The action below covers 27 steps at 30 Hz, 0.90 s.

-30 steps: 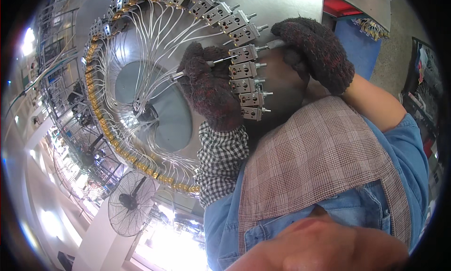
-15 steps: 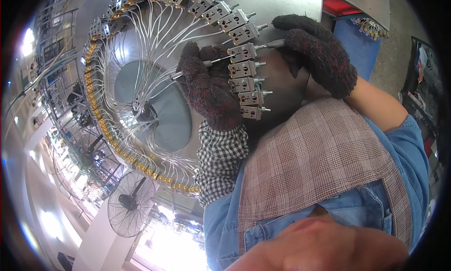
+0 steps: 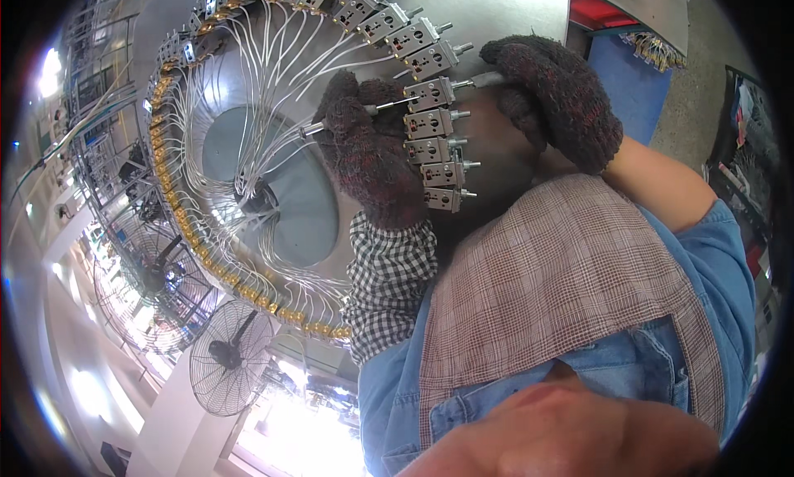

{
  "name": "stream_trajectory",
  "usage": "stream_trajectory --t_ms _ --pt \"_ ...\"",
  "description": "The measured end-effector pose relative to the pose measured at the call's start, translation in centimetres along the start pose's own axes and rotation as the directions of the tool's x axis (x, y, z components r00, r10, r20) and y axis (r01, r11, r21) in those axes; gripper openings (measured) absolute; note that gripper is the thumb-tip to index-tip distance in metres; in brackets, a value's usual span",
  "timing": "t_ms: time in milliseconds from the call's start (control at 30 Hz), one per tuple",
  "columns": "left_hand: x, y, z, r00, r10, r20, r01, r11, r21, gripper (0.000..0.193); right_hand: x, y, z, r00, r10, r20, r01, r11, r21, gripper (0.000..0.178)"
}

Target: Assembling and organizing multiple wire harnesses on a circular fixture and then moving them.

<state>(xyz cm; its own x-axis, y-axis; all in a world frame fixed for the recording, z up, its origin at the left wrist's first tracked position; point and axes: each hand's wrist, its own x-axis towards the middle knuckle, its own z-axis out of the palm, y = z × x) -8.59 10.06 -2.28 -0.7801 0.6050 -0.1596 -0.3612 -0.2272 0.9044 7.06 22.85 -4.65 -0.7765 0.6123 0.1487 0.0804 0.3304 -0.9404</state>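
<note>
My left hand (image 3: 368,159), in a dark knitted glove, is closed round a slim metal rod-like tool (image 3: 310,130). The thin shaft of this tool reaches one of the small metal box-shaped fittings (image 3: 429,93) in the curved row. At the outer side of the same fitting, my right hand (image 3: 566,97), also gloved, pinches a short grey cylinder (image 3: 488,79) in line with the fitting's threaded stem. Its fingertips are partly hidden by the glove. Below, several like fittings (image 3: 428,124) sit side by side with their stems pointing outward.
A large ring of brass-coloured pieces (image 3: 198,247) and white wires (image 3: 265,55) surrounds a grey oval plate (image 3: 306,221) on the left. A standing fan (image 3: 225,355) is at lower left. A blue panel (image 3: 633,80) and hanging metal parts (image 3: 657,51) are at upper right.
My right hand's fingers have curled and rolled round the grey cylinder, and the hand has shifted slightly. The left hand and its tool have moved only a little.
</note>
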Motion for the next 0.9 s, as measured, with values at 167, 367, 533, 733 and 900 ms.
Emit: stream_trajectory --t_ms 167,367,533,733,900 --pt "0.0 0.1 0.1 0.998 0.041 0.047 -0.043 0.999 0.025 0.037 0.6 -0.2 0.2 0.944 -0.323 -0.063 0.285 0.898 -0.334 0.025" --pt "-0.4 -0.3 0.2 0.985 0.148 0.086 -0.152 0.988 0.040 0.037 0.1 -1.5 -0.2 0.865 0.488 0.114 -0.450 0.657 0.605 0.028" --pt "-0.1 -0.5 -0.2 0.997 0.066 0.034 -0.059 0.983 -0.176 0.036 0.7 -2.5 0.0 0.826 0.542 0.157 -0.484 0.538 0.690 0.033" --pt "-0.1 -0.3 0.0 0.997 0.076 -0.013 -0.077 0.986 -0.146 0.036 0.7 -2.9 -0.2 0.810 0.552 0.195 -0.514 0.513 0.687 0.035" --pt "0.4 0.6 -0.2 0.998 -0.027 -0.059 0.018 0.988 -0.150 0.037 0.3 -2.5 -0.9 0.838 0.519 0.168 -0.507 0.629 0.590 0.038"
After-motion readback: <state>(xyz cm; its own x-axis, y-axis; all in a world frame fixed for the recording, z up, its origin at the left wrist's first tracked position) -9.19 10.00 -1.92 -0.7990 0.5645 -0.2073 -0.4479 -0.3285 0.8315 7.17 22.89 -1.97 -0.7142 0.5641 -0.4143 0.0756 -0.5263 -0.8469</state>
